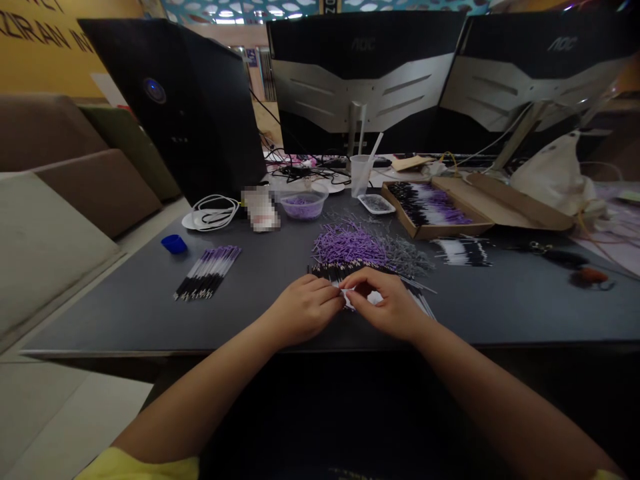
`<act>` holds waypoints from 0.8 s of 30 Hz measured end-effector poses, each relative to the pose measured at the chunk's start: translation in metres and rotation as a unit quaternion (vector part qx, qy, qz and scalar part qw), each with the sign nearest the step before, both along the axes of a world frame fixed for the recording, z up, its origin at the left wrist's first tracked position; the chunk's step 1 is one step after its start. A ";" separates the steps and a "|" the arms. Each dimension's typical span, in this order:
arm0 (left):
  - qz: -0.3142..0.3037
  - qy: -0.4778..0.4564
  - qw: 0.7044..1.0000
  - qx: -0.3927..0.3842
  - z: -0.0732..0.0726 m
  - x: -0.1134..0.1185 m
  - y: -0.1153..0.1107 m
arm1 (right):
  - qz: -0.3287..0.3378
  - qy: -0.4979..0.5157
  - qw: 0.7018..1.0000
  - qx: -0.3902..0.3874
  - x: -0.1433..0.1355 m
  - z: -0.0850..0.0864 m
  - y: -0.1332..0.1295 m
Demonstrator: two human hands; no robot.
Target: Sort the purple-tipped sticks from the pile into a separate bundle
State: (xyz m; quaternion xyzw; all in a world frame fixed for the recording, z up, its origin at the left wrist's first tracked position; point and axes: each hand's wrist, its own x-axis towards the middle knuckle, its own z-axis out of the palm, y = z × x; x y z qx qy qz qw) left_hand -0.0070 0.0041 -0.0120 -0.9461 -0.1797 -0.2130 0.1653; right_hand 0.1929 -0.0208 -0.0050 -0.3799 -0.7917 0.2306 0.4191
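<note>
Two hands at near table edge | left hand and right hand both pinched shut on one small white slender piece, details too small | just behind: loose purple plastic strand heap | grey tabletop

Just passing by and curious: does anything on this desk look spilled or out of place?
Nothing looks damaged. The purple pieces and grey pieces lie in loose, tangled heaps on the table rather than in the cardboard box. Both hands, left hand and right hand, pinch something small and white.
</note>
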 end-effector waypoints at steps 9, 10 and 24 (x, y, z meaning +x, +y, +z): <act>0.000 -0.002 1.000 0.001 0.002 0.002 -0.005 | 0.009 0.119 0.992 -0.044 0.000 -0.007 -0.002; 0.004 -0.009 1.000 0.006 0.003 0.002 -0.005 | 0.007 0.143 0.988 -0.064 0.001 -0.007 -0.001; 0.002 -0.092 0.990 -0.110 -0.001 -0.008 0.001 | -0.033 0.357 0.901 -0.246 0.014 -0.010 0.034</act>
